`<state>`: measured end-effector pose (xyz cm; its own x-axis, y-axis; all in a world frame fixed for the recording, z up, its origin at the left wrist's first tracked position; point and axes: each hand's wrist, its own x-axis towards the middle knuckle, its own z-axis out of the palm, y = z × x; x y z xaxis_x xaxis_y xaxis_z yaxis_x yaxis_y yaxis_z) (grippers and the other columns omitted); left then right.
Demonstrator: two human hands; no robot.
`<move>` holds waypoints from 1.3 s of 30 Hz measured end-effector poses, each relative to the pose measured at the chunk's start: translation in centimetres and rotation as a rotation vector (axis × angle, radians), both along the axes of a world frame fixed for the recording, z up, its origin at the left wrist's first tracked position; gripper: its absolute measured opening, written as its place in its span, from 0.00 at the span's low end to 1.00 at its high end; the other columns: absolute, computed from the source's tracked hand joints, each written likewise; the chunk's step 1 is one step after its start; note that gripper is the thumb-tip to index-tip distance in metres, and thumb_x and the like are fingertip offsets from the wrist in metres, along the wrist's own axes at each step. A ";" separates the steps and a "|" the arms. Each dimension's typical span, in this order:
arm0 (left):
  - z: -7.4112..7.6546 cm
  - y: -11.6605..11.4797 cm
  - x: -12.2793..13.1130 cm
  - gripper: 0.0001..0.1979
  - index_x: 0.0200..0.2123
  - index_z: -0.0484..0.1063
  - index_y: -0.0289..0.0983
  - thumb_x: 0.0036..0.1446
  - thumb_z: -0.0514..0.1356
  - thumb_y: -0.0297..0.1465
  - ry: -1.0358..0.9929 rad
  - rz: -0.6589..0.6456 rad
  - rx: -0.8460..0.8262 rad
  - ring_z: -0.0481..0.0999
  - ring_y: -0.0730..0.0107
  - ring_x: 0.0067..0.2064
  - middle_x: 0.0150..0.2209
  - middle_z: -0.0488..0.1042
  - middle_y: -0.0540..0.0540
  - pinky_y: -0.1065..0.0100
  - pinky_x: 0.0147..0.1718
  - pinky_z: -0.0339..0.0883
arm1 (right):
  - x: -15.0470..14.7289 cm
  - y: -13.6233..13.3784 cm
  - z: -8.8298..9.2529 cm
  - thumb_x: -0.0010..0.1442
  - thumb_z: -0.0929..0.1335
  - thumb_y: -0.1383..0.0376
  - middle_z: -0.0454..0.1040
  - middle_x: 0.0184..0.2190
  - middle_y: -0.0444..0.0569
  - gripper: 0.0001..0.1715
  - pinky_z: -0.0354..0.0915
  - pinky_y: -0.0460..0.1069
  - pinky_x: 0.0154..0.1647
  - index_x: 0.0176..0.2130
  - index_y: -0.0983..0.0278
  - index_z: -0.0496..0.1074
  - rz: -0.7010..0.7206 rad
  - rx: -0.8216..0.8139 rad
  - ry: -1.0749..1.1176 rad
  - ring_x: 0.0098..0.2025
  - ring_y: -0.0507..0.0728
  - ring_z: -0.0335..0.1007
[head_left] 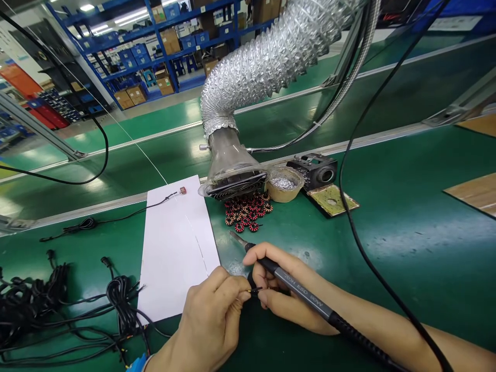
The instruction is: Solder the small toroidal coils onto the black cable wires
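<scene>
My left hand [213, 315] pinches a thin wire end [254, 290] between thumb and fingers, near the bottom middle. My right hand [281, 305] holds a grey soldering iron [302, 293], which slants up and left. The iron's metal tip [237, 238] points toward a pile of small ring-shaped coils [248, 209] wound in red and copper tones, and stays apart from them. Thumb and fingertips of the right hand meet at the wire's other side. Whether they grip it too is hard to see. A sheet of white paper [176, 258] lies left of the hands.
Bundled black cables [123, 302] cover the left bench. One cable ends at a small reddish part [183, 190] on the paper. Behind the coils stand a fume hood [230, 155] with foil duct [267, 62], a round tub [284, 195], an iron stand [315, 169] and a yellowish sponge [331, 199].
</scene>
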<state>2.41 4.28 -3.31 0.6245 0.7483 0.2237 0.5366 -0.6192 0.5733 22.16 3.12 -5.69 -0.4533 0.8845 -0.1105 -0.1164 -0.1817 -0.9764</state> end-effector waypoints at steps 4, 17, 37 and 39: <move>-0.2 0.0 0.0 0.11 0.37 0.69 0.39 0.65 0.49 0.24 -0.002 -0.007 -0.017 0.67 0.75 0.26 0.28 0.66 0.50 0.74 0.24 0.59 | -0.1 0.1 0.0 0.54 0.67 0.72 0.65 0.32 0.40 0.23 0.59 0.43 0.29 0.49 0.60 0.60 -0.029 0.025 -0.032 0.28 0.47 0.61; 0.1 0.0 0.2 0.09 0.38 0.70 0.38 0.65 0.50 0.25 -0.023 0.033 -0.040 0.68 0.74 0.26 0.28 0.68 0.49 0.73 0.24 0.60 | 0.2 0.1 -0.1 0.52 0.68 0.71 0.65 0.32 0.40 0.24 0.60 0.44 0.29 0.48 0.60 0.61 -0.005 -0.006 -0.031 0.28 0.47 0.61; -0.5 0.2 -0.2 0.07 0.41 0.73 0.38 0.62 0.56 0.25 -0.087 -0.031 -0.056 0.73 0.74 0.28 0.28 0.74 0.49 0.74 0.26 0.64 | 0.5 0.3 0.1 0.54 0.71 0.68 0.71 0.29 0.40 0.20 0.64 0.45 0.31 0.46 0.60 0.65 -0.007 0.017 -0.126 0.29 0.49 0.67; -0.6 0.3 -0.3 0.08 0.42 0.73 0.37 0.62 0.56 0.25 -0.068 -0.050 -0.029 0.74 0.74 0.28 0.29 0.75 0.49 0.74 0.26 0.65 | 0.7 0.4 0.2 0.55 0.70 0.68 0.72 0.30 0.41 0.18 0.65 0.45 0.31 0.45 0.60 0.65 -0.035 0.073 -0.179 0.29 0.50 0.68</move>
<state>2.15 4.56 -3.94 0.6449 0.7235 0.2461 0.4647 -0.6269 0.6254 22.81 3.47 -5.47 -0.4009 0.9080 -0.1214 0.0555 -0.1082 -0.9926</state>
